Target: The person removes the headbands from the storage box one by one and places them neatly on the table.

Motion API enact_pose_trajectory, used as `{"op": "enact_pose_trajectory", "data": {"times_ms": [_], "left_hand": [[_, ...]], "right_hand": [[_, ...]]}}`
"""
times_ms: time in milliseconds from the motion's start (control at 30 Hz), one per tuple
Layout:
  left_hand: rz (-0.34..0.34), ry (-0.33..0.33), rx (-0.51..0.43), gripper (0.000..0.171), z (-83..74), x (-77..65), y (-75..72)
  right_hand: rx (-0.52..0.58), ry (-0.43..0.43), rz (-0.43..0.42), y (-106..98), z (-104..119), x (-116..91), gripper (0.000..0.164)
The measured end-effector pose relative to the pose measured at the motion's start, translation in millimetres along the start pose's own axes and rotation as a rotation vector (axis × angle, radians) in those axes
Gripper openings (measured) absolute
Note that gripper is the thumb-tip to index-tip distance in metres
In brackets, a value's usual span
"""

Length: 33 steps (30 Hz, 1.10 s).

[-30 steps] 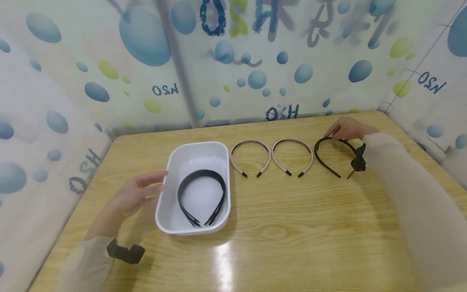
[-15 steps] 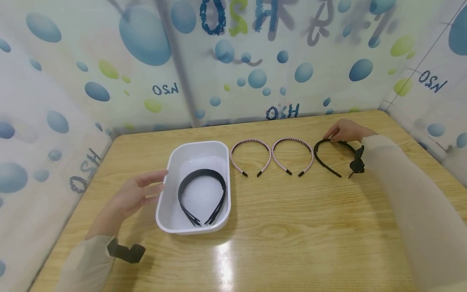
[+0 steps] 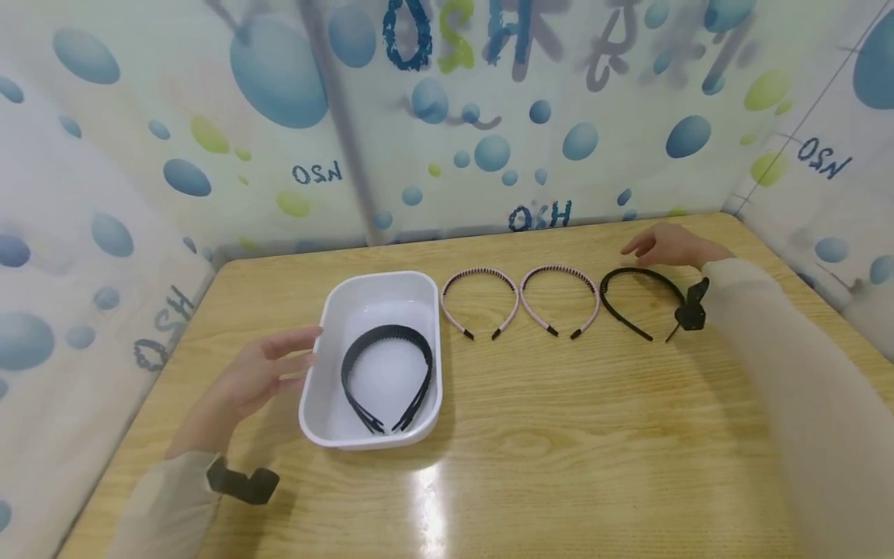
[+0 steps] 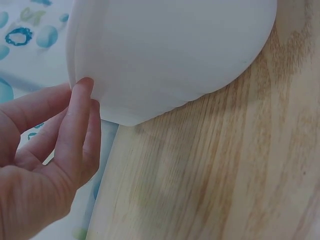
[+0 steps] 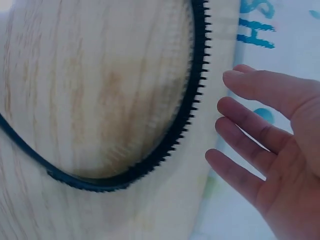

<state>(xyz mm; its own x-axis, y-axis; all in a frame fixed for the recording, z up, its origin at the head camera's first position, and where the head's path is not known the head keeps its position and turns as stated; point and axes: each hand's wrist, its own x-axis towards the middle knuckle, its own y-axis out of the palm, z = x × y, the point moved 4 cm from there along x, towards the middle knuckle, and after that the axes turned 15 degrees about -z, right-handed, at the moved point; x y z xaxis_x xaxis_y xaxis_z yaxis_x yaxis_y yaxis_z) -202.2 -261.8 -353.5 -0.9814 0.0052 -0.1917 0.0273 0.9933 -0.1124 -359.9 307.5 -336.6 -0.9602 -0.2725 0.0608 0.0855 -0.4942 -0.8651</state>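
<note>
My left hand (image 3: 261, 373) lies against the left side of a white plastic tub (image 3: 380, 289). In the left wrist view its fairly straight fingers (image 4: 80, 117) touch the tub's outer wall near the rim. My right hand (image 3: 672, 244) hovers just beyond the top of a black headband (image 3: 641, 271) lying on the table at the far right. The right wrist view shows spread, empty fingers (image 5: 242, 135), apart from the toothed black band (image 5: 196, 70). Inside the tub lie black headbands (image 3: 386, 331), nested together; their number is hard to tell.
Two pink-and-black headbands, one left (image 3: 479, 270) and one right (image 3: 556, 268), lie in a row between the tub and the black headband. A patterned curtain-like sheet (image 3: 461, 182) rises behind the wooden table (image 3: 559, 466). Dark camera bands sit on both wrists.
My right hand has let go of the black headband and drawn slightly away from it. The left hand and the tub have stayed in place.
</note>
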Motion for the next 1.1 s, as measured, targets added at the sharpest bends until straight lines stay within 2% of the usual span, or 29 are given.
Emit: {"op": "enact_pose_trajectory", "data": {"times_ms": [267, 500, 900, 1100], "left_hand": [[0.007, 0.004, -0.015, 0.033, 2.6, -0.3, -0.2], [0.01, 0.014, -0.018, 0.033, 1.9, -2.5, 1.1], [0.01, 0.015, -0.016, 0.035, 1.2, -2.6, 2.1], [0.006, 0.012, -0.016, 0.035, 2.2, -2.6, 2.2]], "right_hand": [[0.023, -0.034, 0.011, -7, 29, -6, 0.034], [0.03, -0.116, 0.016, -3, 67, -7, 0.032], [0.078, -0.238, 0.063, 25, 141, 1, 0.032], [0.121, -0.337, 0.097, 47, 173, 10, 0.031]]}}
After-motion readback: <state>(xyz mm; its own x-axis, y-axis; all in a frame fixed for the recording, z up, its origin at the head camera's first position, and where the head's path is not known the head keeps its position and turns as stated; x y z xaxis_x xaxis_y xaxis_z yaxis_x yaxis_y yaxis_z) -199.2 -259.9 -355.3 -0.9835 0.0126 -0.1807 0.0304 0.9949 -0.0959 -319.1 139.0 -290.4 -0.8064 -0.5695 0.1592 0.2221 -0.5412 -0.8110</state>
